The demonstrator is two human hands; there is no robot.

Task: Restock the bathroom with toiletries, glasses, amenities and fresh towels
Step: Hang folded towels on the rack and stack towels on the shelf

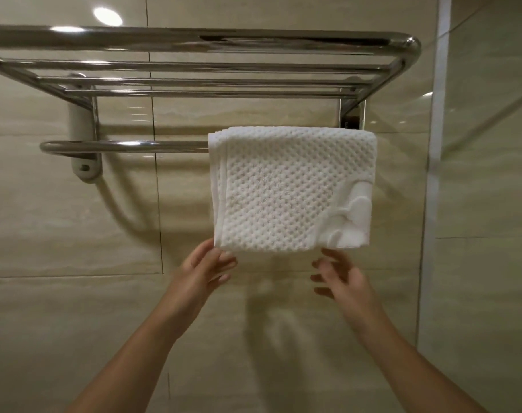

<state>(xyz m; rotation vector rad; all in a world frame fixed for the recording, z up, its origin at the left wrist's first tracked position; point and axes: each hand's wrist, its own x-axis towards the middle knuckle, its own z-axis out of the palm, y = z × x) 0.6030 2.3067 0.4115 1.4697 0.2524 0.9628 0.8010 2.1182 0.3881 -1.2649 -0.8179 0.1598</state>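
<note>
A folded white waffle-weave towel hangs over the right half of the lower chrome rail of a wall towel rack. My left hand is at the towel's lower left corner, fingertips touching its bottom edge. My right hand hovers just under the lower right corner, fingers spread and slightly blurred, holding nothing. The towel's right side shows a smooth embossed pattern.
The rack's upper shelf of several chrome bars holds nothing that I can see. Beige marble tiles cover the wall behind. A glass panel with a pale frame stands close on the right.
</note>
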